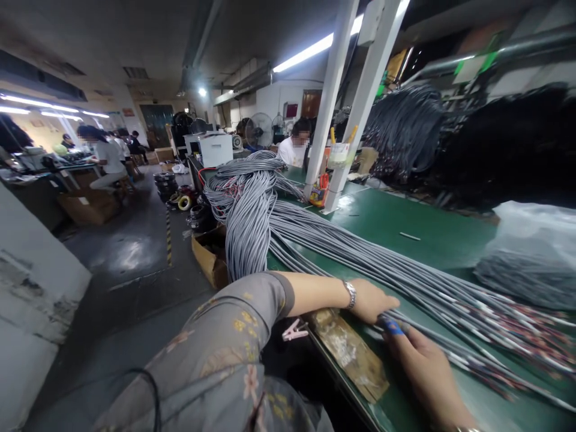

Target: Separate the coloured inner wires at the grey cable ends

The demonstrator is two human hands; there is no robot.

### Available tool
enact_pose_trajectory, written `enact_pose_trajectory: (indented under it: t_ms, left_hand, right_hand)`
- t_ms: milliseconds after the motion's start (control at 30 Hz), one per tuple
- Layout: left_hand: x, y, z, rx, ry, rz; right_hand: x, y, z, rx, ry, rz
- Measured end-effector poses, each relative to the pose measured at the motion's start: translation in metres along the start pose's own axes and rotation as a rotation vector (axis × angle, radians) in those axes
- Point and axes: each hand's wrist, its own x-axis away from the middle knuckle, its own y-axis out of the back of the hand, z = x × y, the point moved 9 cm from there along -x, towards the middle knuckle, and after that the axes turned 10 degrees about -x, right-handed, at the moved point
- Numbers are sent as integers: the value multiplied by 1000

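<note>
A long bundle of grey cables (342, 240) runs across the green table, with stripped red, white and dark wire ends (531, 336) at the right. At its near edge, my left hand (371, 300), below a metal watch, is closed around a few grey cables with its index finger pointing along them. Close beside it, my right hand (420, 357) pinches the same strands; blue tape (394, 326) wraps one of its fingers. Its other fingertips are partly hidden. A thick hank of grey cable (252, 222) hangs over the table's left edge.
A taped brown cardboard piece (348, 354) and a pink clip (294, 330) lie at the near edge. White posts (330, 102) rise from the table. A plastic bag (531, 258) sits right, an open carton (211, 258) below left. A co-worker (294, 147) sits beyond.
</note>
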Motion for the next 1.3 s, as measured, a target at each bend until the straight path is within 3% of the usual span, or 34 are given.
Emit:
enact_pose_trajectory:
  t_ms: [133, 300, 433, 533, 600, 667, 833, 933, 1000, 1067, 1100, 1233, 1300]
  left_hand:
    - [4, 28, 6, -126, 3, -52]
    - [32, 108, 43, -64, 201, -348]
    - [102, 171, 94, 120, 425, -760]
    - [174, 192, 125, 301, 526, -1078]
    - [222, 192, 137, 476, 500, -1308]
    - [264, 181, 144, 695, 455, -1465]
    - [357, 123, 140, 1165, 471, -1804]
    - [388, 84, 125, 1377, 455, -1879]
    - [398, 64, 111, 1437, 436, -1816]
    - [399, 47, 97, 1447, 437, -1627]
    - [397, 40, 90, 1421, 441, -1490]
    - [367, 0, 56, 1314, 426, -731]
    - [352, -18, 45, 1312, 415, -555]
  right_hand:
    - [2, 1, -1, 4, -47, -33]
    - [2, 1, -3, -1, -55, -20]
    - [3, 2, -4, 36, -68, -18]
    - [3, 1, -2, 59, -55, -14]
    - [3, 0, -1, 72, -56, -12]
    - [3, -1, 0, 88, -61, -9]
    - [7, -2, 5, 131, -99, -14]
    - [10, -2, 7, 112, -122, -24]
    - [12, 1, 9, 87, -113, -53]
    - [13, 3, 13, 59, -83, -84]
    - [13, 4, 14, 45, -71, -92]
    - [13, 4, 15, 39, -85, -104]
    - [13, 4, 14, 65, -110, -114]
